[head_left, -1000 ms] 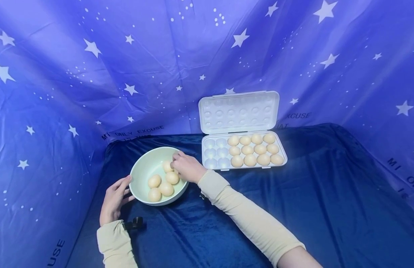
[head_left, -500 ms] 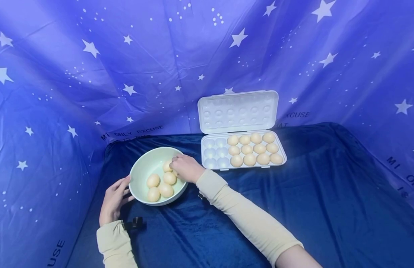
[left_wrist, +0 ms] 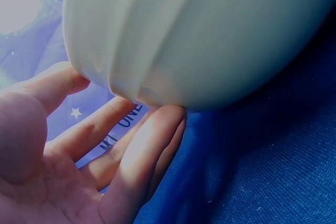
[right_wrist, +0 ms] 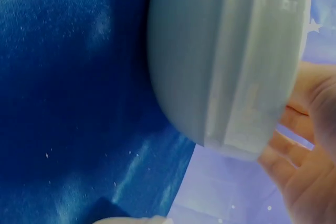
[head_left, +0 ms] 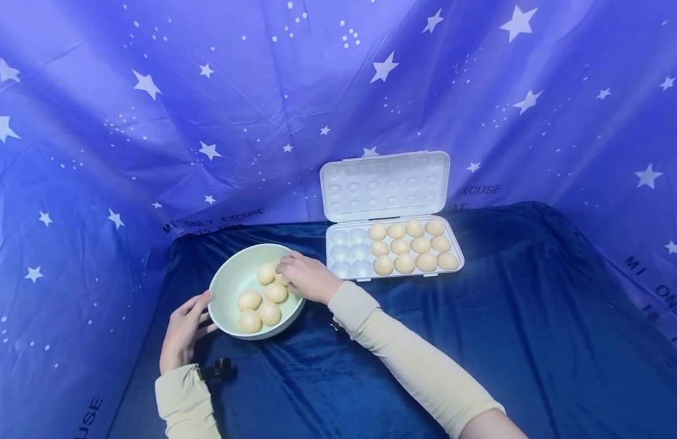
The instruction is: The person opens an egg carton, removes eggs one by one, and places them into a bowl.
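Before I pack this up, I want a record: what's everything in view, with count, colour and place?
Backdrop: count unclear, blue-violet with white stars, back and sides
Cloth: 1, dark blue, work surface
Egg box: 1, white, lid open, near the back
Boxed eggs: 12, light tan, in all but the six leftmost hollows
Bowl: 1, pale green, left of the egg box
Bowl eggs: at least 6, light tan, inside it
Wrist device: 1 clear, black, at the left wrist
Sleeves: 2, cream, on both arms
Left hand: 1, at the bowl's left rim
Right hand: 1, over the bowl's right rim
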A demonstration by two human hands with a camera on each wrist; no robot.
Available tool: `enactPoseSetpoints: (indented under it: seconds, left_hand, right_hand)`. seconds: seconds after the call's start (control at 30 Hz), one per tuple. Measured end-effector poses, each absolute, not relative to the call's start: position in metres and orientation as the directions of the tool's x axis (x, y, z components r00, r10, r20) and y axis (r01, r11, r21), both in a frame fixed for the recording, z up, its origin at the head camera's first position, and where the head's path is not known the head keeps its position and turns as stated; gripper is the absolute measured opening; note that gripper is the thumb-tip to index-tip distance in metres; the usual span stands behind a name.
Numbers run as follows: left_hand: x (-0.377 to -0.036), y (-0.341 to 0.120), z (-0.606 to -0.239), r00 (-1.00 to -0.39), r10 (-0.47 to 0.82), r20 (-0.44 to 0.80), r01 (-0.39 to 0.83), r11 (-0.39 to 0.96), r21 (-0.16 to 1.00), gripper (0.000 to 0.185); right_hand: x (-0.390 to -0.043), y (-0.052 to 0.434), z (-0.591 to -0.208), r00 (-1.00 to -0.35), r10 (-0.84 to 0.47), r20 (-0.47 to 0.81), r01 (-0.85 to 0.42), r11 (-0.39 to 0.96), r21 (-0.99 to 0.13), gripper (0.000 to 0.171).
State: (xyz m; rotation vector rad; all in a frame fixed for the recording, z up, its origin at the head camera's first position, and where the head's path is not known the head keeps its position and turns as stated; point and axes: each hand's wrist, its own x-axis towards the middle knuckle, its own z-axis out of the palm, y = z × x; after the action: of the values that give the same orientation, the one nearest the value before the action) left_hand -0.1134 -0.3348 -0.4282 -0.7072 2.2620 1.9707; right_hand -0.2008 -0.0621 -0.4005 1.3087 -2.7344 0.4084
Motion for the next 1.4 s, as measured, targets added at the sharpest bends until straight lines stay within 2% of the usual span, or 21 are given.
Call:
enactPoseSetpoints:
  seconds: [0.33,0.57,1.0,1.27,1.4]
  left_hand:
    - [-0.112,-0.335,-0.429,-0.896,-0.292,-0.334,-0.372,0.083,0.924,0.074]
    - [-0.112,-0.336,-0.430,-0.895,-0.292,-0.337,-0.376,0.089,0.922,0.074]
    - [-0.113,-0.338,-0.431,-0.897,-0.290,-0.334,-0.367,0.069,0.928,0.072]
    - [-0.111,-0.338,-0.429,-0.894,-0.282,-0.347,-0.383,0.082,0.920,0.073]
    - [-0.112,-0.336,-0.429,-0.901,-0.273,-0.338,-0.368,0.067,0.927,0.071]
  right_hand:
    - [-0.205,-0.040,-0.386,-0.634,-0.729,0.257,-0.774,0.595,-0.217,0.027]
    - [-0.215,-0.018,-0.387,-0.641,-0.714,0.281,-0.766,0.620,-0.169,0.026]
    - [-0.230,0.033,-0.398,-0.711,-0.648,0.274,-0.695,0.706,-0.135,0.031]
    - [-0.233,0.057,-0.403,-0.742,-0.616,0.264,-0.664,0.730,-0.162,0.028]
    - [-0.234,0.068,-0.407,-0.781,-0.564,0.267,-0.610,0.782,-0.132,0.029]
